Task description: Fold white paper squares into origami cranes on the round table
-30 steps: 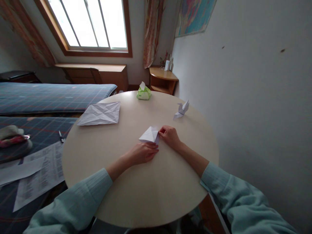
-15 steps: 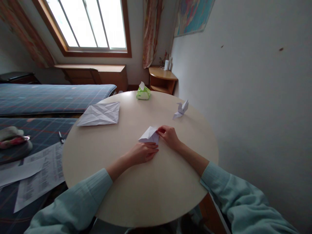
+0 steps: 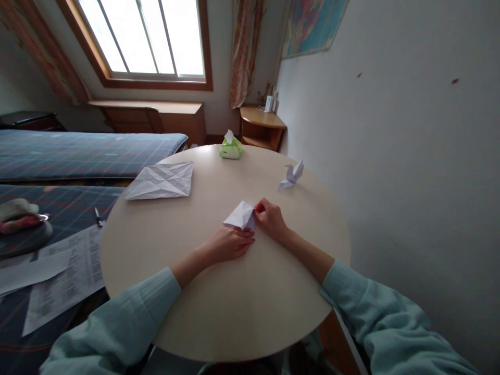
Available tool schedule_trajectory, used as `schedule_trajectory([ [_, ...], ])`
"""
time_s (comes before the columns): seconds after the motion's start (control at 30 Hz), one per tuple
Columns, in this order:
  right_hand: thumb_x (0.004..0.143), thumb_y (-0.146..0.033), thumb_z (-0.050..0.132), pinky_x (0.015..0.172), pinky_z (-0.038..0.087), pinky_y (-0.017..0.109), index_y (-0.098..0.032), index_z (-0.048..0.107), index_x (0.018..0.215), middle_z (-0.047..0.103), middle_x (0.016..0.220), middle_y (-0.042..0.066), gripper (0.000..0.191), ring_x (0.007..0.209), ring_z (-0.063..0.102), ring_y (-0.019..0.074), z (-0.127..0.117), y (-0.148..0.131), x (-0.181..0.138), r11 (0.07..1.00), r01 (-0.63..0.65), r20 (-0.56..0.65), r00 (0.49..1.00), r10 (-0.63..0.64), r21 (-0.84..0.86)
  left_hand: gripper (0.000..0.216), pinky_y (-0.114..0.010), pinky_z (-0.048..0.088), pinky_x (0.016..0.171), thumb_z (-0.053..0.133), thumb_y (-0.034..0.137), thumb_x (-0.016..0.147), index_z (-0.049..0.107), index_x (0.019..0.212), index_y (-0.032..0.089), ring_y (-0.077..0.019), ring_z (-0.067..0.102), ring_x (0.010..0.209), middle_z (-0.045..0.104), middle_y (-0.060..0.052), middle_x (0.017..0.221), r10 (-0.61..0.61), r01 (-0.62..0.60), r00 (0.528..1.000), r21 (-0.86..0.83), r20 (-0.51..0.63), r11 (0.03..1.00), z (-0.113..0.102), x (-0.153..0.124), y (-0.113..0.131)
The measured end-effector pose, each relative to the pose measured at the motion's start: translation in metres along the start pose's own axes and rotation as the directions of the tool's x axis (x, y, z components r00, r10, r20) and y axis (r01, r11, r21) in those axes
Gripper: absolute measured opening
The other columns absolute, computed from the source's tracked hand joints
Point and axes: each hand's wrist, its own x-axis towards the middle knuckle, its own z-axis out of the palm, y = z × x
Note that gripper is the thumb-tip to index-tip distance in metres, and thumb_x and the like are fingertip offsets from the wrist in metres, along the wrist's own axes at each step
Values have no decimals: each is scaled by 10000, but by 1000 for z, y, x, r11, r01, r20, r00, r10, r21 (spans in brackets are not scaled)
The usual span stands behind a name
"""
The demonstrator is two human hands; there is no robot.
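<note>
A small piece of folded white paper [image 3: 239, 214] lies on the round table, with creases and a raised flap on top. At its right corner, my right hand [image 3: 270, 217] pinches the paper's edge between thumb and fingertips. My left hand [image 3: 234, 243] rests on the table along the near edge of the paper, its fingers close together and holding that edge; the fingertips cover the nearest part. Beyond my right hand stands a folded paper crane [image 3: 291, 175]. Farther left lies a larger creased white sheet [image 3: 162, 180].
A green tissue pack [image 3: 231, 146] sits at the far rim of the round table [image 3: 211, 312]. To the left, a plaid-covered bed [image 3: 82, 205] bears printed sheets [image 3: 64, 276], a pen [image 3: 97, 217] and a pouch-like item [image 3: 23, 229]. A white wall [image 3: 410, 172] runs along the right.
The top flap of the folded paper has shifted towards me and lies flatter. My right hand has moved slightly with its corner; my left hand stays at the near edge.
</note>
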Motion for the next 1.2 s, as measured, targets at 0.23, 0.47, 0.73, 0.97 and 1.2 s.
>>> schedule_trajectory([
  [0.23, 760, -103, 490, 677, 408, 255, -159, 591, 809, 624, 777, 62, 125, 730, 550, 160, -7, 4, 2, 958, 246, 136, 964, -226, -146, 266, -260, 439, 898, 455, 174, 776, 637, 970, 187, -136, 571, 1001, 621, -41, 1077, 7, -7, 1000, 19, 19, 1000, 0, 1, 0],
  [0.47, 784, -115, 497, 678, 395, 241, -154, 596, 759, 605, 798, 69, 109, 783, 517, 169, -10, 4, 4, 904, 322, 229, 938, -262, -283, 267, -237, 495, 741, 464, 173, 775, 640, 975, 195, -150, 633, 840, 649, -32, 1018, -16, 14, 998, 32, 63, 999, -4, 1, 4],
  [0.73, 809, -136, 479, 614, 353, 232, -154, 597, 853, 627, 772, 57, 127, 745, 538, 158, -13, 5, 3, 834, 409, 359, 891, -277, -372, 278, -229, 468, 801, 455, 178, 780, 629, 996, 196, -141, 609, 909, 635, -37, 1051, -8, 6, 998, 39, 62, 999, -6, 0, 6],
  [0.97, 789, -124, 498, 613, 363, 232, -161, 601, 875, 654, 783, 54, 139, 730, 567, 157, -12, 6, 2, 853, 406, 330, 895, -300, -327, 276, -240, 449, 860, 454, 165, 775, 628, 989, 182, -141, 585, 970, 622, -45, 1076, 25, -26, 999, 35, 41, 999, -4, -1, 3],
  [1.2, 762, -86, 494, 659, 412, 234, -157, 613, 861, 651, 784, 62, 170, 721, 573, 151, -9, 7, 4, 944, 284, 144, 955, -261, -170, 232, -226, 473, 797, 448, 188, 810, 595, 989, 177, -122, 598, 907, 643, -47, 1010, 136, -124, 984, 110, -117, 986, -4, -1, 1],
])
